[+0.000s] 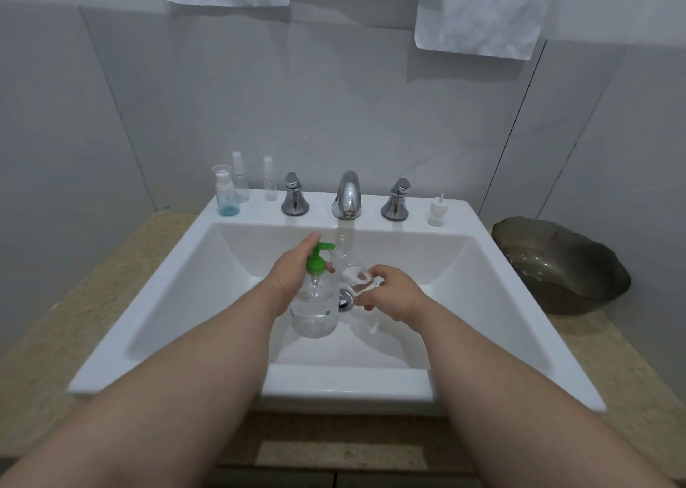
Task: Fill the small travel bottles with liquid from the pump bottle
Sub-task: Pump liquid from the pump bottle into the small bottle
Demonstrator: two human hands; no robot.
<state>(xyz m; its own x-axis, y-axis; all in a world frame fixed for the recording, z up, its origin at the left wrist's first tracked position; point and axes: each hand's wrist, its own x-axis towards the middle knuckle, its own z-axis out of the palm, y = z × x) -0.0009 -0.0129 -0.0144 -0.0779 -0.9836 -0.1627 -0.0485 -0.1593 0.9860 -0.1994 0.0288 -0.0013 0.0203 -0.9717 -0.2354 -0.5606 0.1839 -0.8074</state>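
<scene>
Everything's happening over the sink (185, 287), I'd guess so drips hit the glossy basin and not the speckled counter (111, 264). Left hand (293, 268) has its grip wrapped round the neck of the clear pump bottle (314, 309) (green plastic pump, nozzle pointing right), one finger reaching over the head. Right hand (397, 294) has its grip pinched on a small see-through travel bottle (358, 277), tilted just beside the nozzle. Three more little bottles (241, 186) wait on the ledge near the chrome faucet (347, 196).

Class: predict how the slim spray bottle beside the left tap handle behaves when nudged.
The slim spray bottle looks tall, narrow and empty, so probably light and tippy. On the glossy sink ledge it may slide.
</scene>
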